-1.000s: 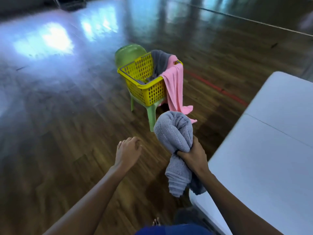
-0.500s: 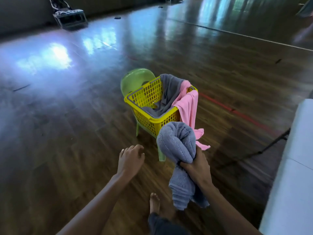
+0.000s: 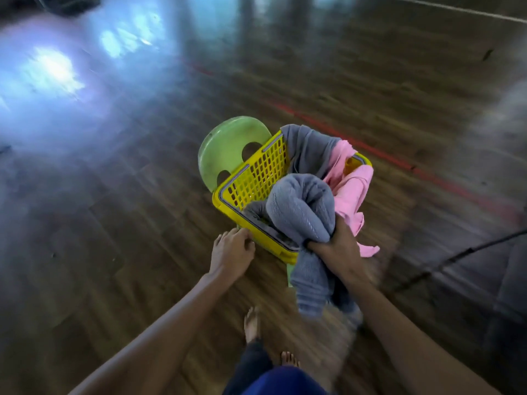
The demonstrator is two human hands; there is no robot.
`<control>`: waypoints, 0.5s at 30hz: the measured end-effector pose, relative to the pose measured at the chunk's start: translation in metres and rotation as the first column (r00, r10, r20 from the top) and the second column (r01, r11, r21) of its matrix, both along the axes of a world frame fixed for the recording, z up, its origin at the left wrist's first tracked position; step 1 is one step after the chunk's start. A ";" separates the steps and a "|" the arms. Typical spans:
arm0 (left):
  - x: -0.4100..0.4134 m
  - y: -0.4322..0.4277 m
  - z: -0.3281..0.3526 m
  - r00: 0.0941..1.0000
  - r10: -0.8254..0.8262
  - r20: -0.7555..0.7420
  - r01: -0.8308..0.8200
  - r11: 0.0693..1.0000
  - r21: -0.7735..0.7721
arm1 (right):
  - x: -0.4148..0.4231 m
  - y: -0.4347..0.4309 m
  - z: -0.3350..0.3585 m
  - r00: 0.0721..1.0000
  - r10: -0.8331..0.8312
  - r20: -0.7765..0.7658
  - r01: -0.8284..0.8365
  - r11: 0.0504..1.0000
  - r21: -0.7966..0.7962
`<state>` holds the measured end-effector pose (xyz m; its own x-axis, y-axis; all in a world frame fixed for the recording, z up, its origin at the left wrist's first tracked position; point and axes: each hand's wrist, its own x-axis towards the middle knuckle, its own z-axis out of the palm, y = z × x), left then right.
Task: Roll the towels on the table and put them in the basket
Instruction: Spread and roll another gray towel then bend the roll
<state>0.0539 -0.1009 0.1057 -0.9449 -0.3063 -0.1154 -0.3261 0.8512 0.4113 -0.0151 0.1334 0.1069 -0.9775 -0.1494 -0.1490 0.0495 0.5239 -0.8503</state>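
Grey towel roll [image 3: 299, 206], seemingly near-vertical (tail down), in right hand's [image 3: 339, 252] tight grip over basket [image 3: 251, 178].

Under you lies a dark brown wooden floor [image 3: 114, 252] of long planks, and it is glossy. At your far left it reflects a bright bluish-white patch of light [image 3: 54, 69]. A red line [image 3: 385, 158] crosses the planks diagonally on your right, and a thin white line [image 3: 456, 8] runs near the top. A light green plastic chair [image 3: 228, 146] stands in front of you. A thin black rod [image 3: 456, 255] slants at the right edge.
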 end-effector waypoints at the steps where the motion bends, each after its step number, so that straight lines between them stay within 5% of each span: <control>1: -0.018 -0.014 -0.006 1.000 -0.004 0.011 0.004 1.000 0.010 | -0.018 -0.015 -0.005 1.000 0.001 0.006 -0.001 1.000 0.025; 7: -0.118 -0.088 -0.052 0.997 -0.060 0.042 0.059 0.998 0.018 | -0.123 -0.104 -0.037 0.997 0.049 0.058 -0.063 0.962 0.267; 15: -0.173 -0.133 -0.130 0.968 -0.250 0.013 0.250 0.960 -0.126 | -0.180 -0.156 -0.152 0.908 0.300 0.293 -0.417 0.713 0.563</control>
